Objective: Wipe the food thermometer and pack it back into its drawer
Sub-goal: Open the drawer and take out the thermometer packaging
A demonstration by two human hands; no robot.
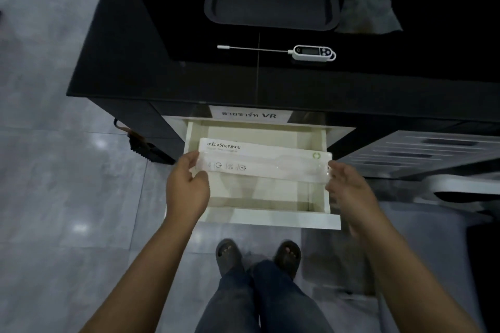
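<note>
1. Black counter point(189, 67): carries the food thermometer point(311, 52) near its front edge, well apart from both hands, probe pointing left. Risk: a knock from the lifted package could roll it off.
2. Open drawer point(270, 217): pulled out below the counter, looks otherwise bare inside. Risk: bumping it with the legs.
3. Dark tray point(213, 8) and crumpled cloth point(370, 11): behind the thermometer, nothing blocking the reach.
4. Thermometer package point(265, 161): held over the drawer, clear sleeve likely slippery. Risk: sliding out.
5. Left hand point(188, 186): grip closed on the package's left end.
6. Right hand point(349, 186): fingers at the right end, blurred; grip state hard to tell.
</note>
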